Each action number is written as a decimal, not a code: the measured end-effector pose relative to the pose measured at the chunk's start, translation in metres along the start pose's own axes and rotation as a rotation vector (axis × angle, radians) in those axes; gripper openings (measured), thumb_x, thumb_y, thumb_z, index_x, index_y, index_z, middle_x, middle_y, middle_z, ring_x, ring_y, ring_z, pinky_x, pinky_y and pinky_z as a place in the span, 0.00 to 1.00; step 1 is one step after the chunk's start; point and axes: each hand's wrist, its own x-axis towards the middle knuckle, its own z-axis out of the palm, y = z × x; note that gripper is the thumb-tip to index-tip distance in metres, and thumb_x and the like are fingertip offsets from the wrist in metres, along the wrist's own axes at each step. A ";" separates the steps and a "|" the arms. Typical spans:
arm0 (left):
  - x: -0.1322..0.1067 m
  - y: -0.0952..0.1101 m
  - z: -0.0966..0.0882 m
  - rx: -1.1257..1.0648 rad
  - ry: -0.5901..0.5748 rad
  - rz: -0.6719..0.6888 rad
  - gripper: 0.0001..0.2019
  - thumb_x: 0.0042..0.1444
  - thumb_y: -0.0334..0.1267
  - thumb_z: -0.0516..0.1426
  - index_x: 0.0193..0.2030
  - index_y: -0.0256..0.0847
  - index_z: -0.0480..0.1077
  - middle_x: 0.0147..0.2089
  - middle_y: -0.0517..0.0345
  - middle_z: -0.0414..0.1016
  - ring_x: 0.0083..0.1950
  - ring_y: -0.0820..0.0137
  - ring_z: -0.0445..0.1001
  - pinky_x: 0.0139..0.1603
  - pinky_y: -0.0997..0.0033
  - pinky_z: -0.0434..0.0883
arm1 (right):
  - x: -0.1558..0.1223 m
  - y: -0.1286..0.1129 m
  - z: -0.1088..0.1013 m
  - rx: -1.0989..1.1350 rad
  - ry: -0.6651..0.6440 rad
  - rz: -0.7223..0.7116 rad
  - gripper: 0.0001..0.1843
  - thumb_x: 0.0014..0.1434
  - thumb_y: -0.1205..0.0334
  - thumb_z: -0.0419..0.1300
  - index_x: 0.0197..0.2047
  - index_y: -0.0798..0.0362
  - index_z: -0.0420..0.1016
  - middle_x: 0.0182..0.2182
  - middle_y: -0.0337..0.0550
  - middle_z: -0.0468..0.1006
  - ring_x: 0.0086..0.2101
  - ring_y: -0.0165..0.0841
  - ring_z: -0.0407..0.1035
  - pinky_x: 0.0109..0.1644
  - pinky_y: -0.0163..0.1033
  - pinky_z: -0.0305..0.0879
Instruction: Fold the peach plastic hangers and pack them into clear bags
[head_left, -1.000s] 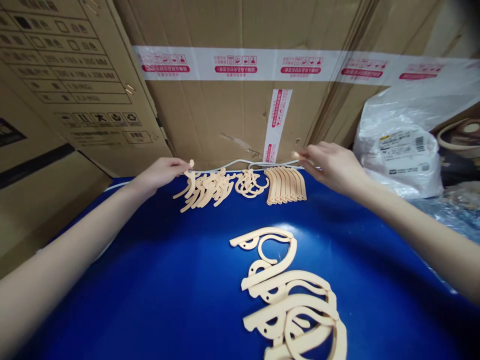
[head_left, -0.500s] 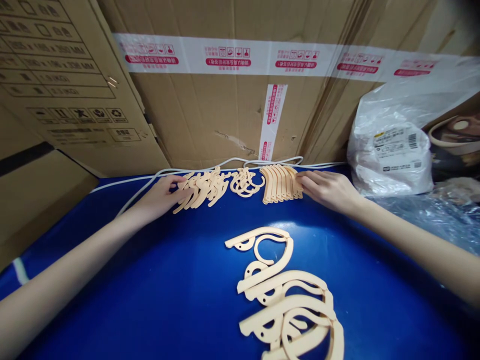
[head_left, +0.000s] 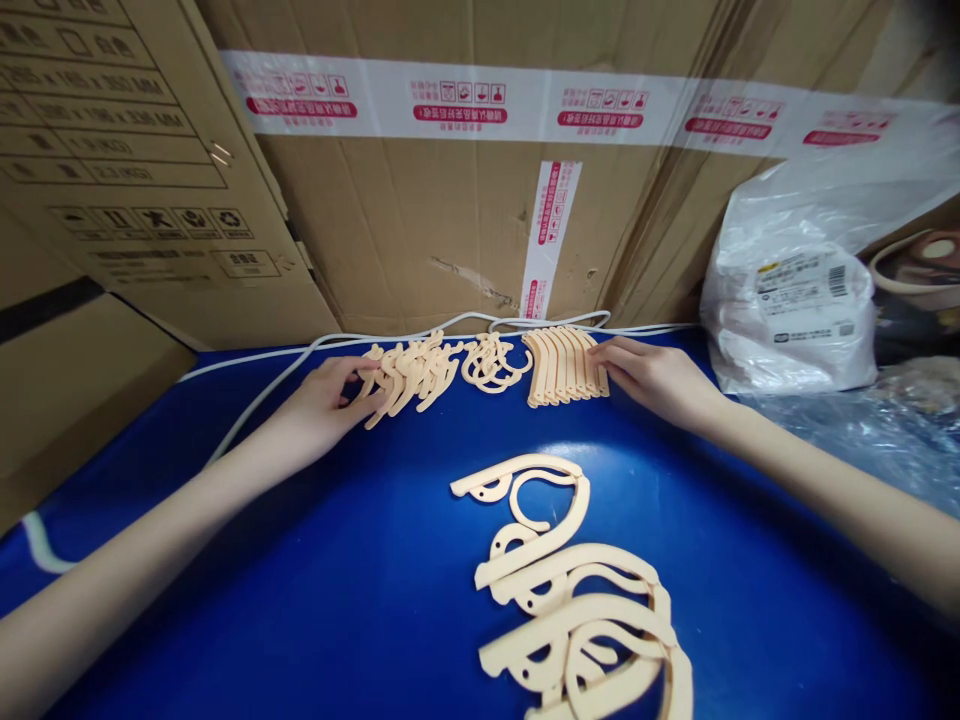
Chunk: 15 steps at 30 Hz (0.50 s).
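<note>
At the left end of a loose pile of cream curved pieces (head_left: 409, 375), my left hand (head_left: 334, 400) has its thumb and fingers closed around the outermost ones. My right hand (head_left: 652, 378) pinches the right end of a neat row of cream folding-hanger arms (head_left: 562, 365); its fingertips partly cover the last arm. Between these two groups lies a small heap of cream hooks (head_left: 491, 365). Closer to me, several assembled folding hangers (head_left: 536, 490) lie on the blue tabletop (head_left: 300, 570), the nearer ones overlapping.
A taped cardboard box (head_left: 450, 200) forms a wall behind the pieces, and another printed carton (head_left: 150, 180) stands at the left. A white cable (head_left: 300, 350) runs along the back edge. White plastic-wrapped goods (head_left: 795, 310) and clear plastic film (head_left: 862, 430) lie at the right.
My left hand has shifted slightly right, and the leftmost curved pieces have moved closer into the pile. My right hand stays at the end of the row. The view has shifted a little.
</note>
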 end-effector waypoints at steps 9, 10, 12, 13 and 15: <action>-0.061 0.060 0.030 0.219 -0.283 0.380 0.23 0.57 0.55 0.60 0.53 0.43 0.68 0.54 0.50 0.72 0.55 0.55 0.70 0.57 0.54 0.67 | 0.007 -0.097 -0.024 0.269 -0.116 -0.300 0.14 0.71 0.61 0.50 0.49 0.57 0.74 0.43 0.48 0.78 0.42 0.37 0.72 0.45 0.41 0.68; -0.063 0.066 0.035 0.239 -0.301 0.390 0.18 0.58 0.52 0.60 0.48 0.42 0.68 0.50 0.52 0.73 0.53 0.56 0.71 0.55 0.55 0.68 | 0.010 -0.105 -0.021 0.301 -0.133 -0.314 0.15 0.71 0.60 0.50 0.49 0.57 0.75 0.43 0.48 0.77 0.42 0.37 0.72 0.46 0.42 0.68; -0.063 0.073 0.041 0.261 -0.349 0.406 0.09 0.62 0.45 0.56 0.40 0.41 0.68 0.45 0.54 0.73 0.48 0.59 0.70 0.51 0.57 0.68 | 0.015 -0.113 -0.015 0.336 -0.157 -0.327 0.16 0.71 0.59 0.51 0.49 0.58 0.76 0.45 0.50 0.77 0.42 0.38 0.71 0.47 0.43 0.68; -0.061 0.075 0.042 0.251 -0.365 0.403 0.07 0.64 0.42 0.54 0.38 0.41 0.66 0.43 0.55 0.73 0.47 0.60 0.70 0.49 0.58 0.68 | 0.017 -0.115 -0.012 0.348 -0.170 -0.325 0.15 0.71 0.58 0.51 0.48 0.58 0.76 0.45 0.50 0.76 0.42 0.38 0.71 0.47 0.43 0.68; -0.055 0.074 0.043 0.158 -0.382 0.362 0.08 0.65 0.41 0.51 0.37 0.42 0.65 0.41 0.55 0.72 0.45 0.61 0.70 0.47 0.60 0.67 | 0.023 -0.115 -0.008 0.399 -0.207 -0.293 0.14 0.70 0.60 0.53 0.49 0.57 0.76 0.43 0.49 0.77 0.41 0.37 0.71 0.46 0.42 0.67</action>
